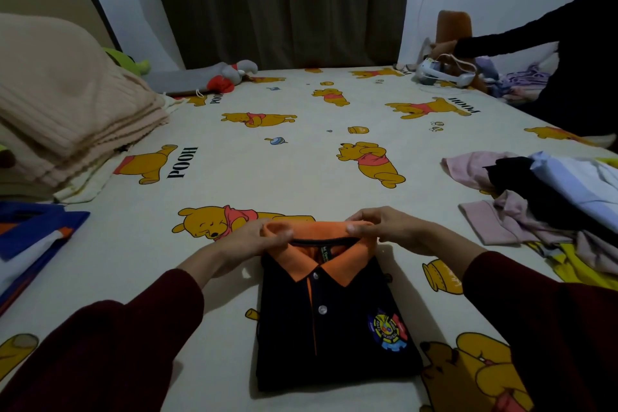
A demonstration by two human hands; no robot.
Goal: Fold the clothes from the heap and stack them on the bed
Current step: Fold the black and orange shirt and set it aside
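A folded black polo shirt (334, 338) with an orange collar and a round badge lies flat on the bed (294, 157) in front of me. My left hand (249, 242) pinches the left end of the orange collar. My right hand (388, 227) pinches the collar's right end. A heap of unfolded clothes (548, 197) in pink, black, white and yellow sits at the right edge of the bed.
Folded beige knitwear (70, 117) is stacked at the left, with blue and white garments (30, 237) below it. A grey plush toy (230, 73) lies at the far end. Another person's dark-sleeved arm (521, 33) reaches to a white iron (444, 73) at the far right.
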